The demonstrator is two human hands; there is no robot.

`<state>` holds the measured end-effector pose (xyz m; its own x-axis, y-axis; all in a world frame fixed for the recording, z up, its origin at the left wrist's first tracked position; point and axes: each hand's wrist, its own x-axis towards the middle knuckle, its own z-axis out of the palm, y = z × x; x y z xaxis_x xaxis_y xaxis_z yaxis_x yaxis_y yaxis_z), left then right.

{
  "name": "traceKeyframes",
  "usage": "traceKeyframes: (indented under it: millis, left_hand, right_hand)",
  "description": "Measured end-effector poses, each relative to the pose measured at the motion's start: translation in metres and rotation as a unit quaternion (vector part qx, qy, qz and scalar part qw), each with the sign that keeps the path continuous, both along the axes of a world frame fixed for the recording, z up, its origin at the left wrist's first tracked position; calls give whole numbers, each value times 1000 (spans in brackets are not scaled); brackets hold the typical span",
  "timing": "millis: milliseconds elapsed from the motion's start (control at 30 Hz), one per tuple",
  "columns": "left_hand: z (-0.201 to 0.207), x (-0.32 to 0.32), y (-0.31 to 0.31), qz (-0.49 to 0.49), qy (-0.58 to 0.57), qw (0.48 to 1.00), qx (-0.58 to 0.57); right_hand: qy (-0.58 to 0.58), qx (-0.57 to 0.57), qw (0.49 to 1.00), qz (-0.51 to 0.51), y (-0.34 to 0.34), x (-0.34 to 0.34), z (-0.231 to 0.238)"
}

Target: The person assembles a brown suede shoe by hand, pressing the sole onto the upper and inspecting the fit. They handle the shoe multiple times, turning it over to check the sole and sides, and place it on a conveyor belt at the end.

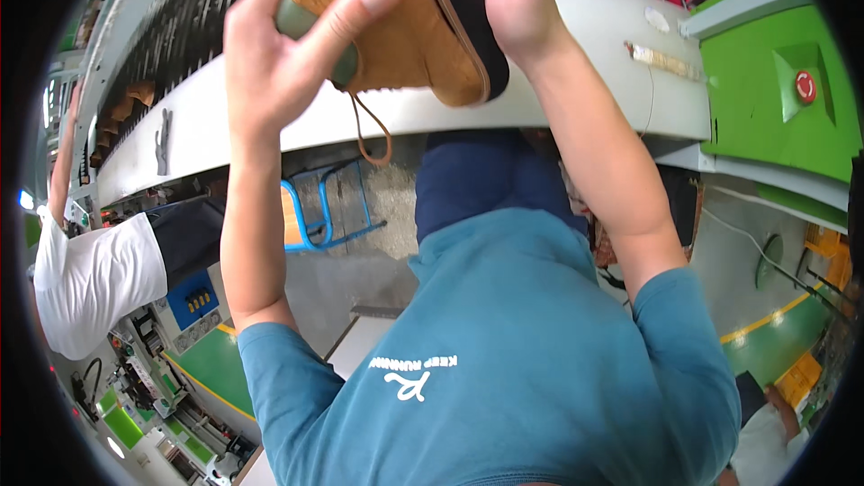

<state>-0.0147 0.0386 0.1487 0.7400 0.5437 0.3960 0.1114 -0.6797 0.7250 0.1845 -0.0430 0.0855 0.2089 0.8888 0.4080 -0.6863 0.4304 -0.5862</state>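
Observation:
A tan ankle boot [405,45] with a dark sole [466,0] is tilted over the white ledge at the top of the view. My left hand [270,63] is closed around its green-lined collar, the thumb lying across the tan upper. A brown lace [388,148] dangles in a loop below the boot. Against the sole side is my right hand [524,4], gripping the boot from the right; its fingers run out of the picture at the upper edge.
Beyond the white ledge [612,81] run dark rods, reddish at right. A green machine housing [765,72] with a red button [805,86] stands right. A stained stick [664,60] lies on the ledge. A blue-framed stool [328,207] and a white-shirted co-worker [99,270] are left.

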Motion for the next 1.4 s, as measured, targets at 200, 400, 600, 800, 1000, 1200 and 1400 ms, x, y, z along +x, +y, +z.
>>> traceKeyframes:
  millis: [200,400,600,800,1000,1200,1400]
  left_hand:
    - [33,-15,-14,-25,154,986,61]
    - [36,-25,-10,-57,204,972,102]
    - [40,-25,-8,-70,216,968,107]
    - [50,-7,-24,-82,213,966,123]
    - [45,0,-19,-86,195,969,128]
    - [61,19,-30,-78,257,950,161]
    - [50,25,-29,-94,202,945,239]
  right_hand:
    - [-140,-73,985,-77,-25,-12,29]
    - [-104,-85,986,-102,-20,-14,16]
    - [-63,-64,991,-100,-24,-14,16]
    - [-127,-24,985,-110,-38,-8,19]
    - [46,-33,996,-74,-40,-2,19]
    - [-144,-45,982,-111,-49,10,23]
    - [-197,-44,969,-145,-59,17,26]
